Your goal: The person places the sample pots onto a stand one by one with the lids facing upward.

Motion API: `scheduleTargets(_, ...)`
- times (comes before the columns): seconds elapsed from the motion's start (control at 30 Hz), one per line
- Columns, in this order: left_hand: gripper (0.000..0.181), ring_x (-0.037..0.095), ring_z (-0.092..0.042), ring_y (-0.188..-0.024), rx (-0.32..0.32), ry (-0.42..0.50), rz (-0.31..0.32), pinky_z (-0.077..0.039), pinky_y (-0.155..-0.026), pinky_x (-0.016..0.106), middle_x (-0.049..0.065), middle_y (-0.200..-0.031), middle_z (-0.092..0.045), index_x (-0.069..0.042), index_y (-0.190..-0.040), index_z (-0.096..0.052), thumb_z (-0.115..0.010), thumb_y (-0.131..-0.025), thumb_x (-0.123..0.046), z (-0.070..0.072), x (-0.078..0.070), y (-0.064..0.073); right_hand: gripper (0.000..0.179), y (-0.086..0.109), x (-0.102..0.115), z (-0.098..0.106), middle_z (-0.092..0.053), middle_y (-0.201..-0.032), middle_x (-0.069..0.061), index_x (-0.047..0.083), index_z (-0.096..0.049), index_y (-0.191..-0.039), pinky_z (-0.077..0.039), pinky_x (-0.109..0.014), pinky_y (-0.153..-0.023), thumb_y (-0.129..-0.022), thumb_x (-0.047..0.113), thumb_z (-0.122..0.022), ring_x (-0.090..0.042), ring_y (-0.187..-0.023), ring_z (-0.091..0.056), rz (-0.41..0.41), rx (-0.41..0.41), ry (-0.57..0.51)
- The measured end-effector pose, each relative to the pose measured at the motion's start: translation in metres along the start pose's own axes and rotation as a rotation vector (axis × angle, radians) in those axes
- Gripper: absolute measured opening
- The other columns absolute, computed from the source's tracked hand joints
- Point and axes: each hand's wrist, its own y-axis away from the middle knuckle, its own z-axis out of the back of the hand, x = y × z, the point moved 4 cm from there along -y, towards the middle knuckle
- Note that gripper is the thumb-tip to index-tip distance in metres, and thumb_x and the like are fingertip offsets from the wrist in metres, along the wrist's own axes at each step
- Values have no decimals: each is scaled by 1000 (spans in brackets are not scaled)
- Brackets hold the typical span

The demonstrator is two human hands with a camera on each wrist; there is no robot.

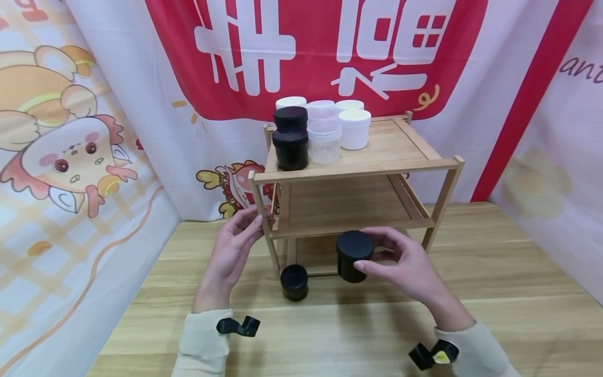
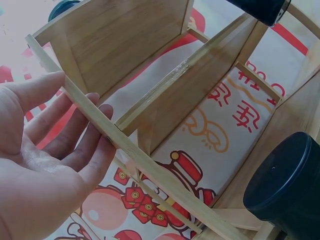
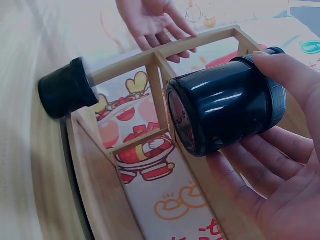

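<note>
My right hand holds a black lidded jar by its sides, raised in front of the lower part of a wooden shelf rack. In the right wrist view the jar lies sideways, thumb at its lid and fingers along the underside. My left hand is at the rack's front left post, thumb on the near side and fingers curled behind. A second, smaller black jar stands upright at the rack's front left foot; the right wrist view also shows this small jar.
On the top shelf, two stacked black jars stand at the left. Beside them are clear stacked jars and white jars. The rack stands on a wood-grain table, with a printed cloth around it.
</note>
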Motion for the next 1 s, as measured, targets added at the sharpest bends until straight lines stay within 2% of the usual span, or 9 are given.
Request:
scheduleTargets(0.17,29,18,-55,-127,-12,-6,-1,-55,-111,29,-1,-131,-59,-10,-139,-62,-61,-111,-16,0,0,1,52,-1,4,3,-74,-126,-12,15,-69,-136,-64,-27,-90,-89,19,-91,-22,-105,-76,10,-15,-31)
scheduleTargets(0.3,28,17,-57,-127,-1,-8,-7,-55,-111,29,0,-133,-60,-11,-138,-62,-61,-111,-17,-1,1,0,52,-1,7,7,-74,-125,-14,14,-68,-136,-65,-27,-88,-89,17,-90,-17,-102,-77,16,-19,-43)
scheduleTargets(0.4,25,17,-58,-127,4,-8,-12,-55,-111,29,0,-133,-60,-12,-136,-63,-60,-111,-16,-2,2,0,51,0,9,12,-74,-126,-16,13,-68,-137,-66,-28,-86,-90,15,-89,-19,-100,-77,26,-16,-44)
scheduleTargets(0.73,21,16,-58,-126,11,1,-24,-55,-110,30,0,-133,-61,-17,-131,-66,-60,-111,-16,-2,2,-1,52,-4,24,30,-73,-128,-10,16,-68,-137,-65,-26,-88,-90,21,-90,-16,-103,-74,32,-49,56)
scheduleTargets(1.0,18,16,-57,-125,6,-6,-14,-54,-110,29,-3,-129,-61,-22,-127,-67,-59,-112,-16,-1,3,-1,51,-9,54,47,-72,-130,-7,17,-68,-138,-63,-21,-87,-91,18,-88,-16,-104,-71,88,-80,121)
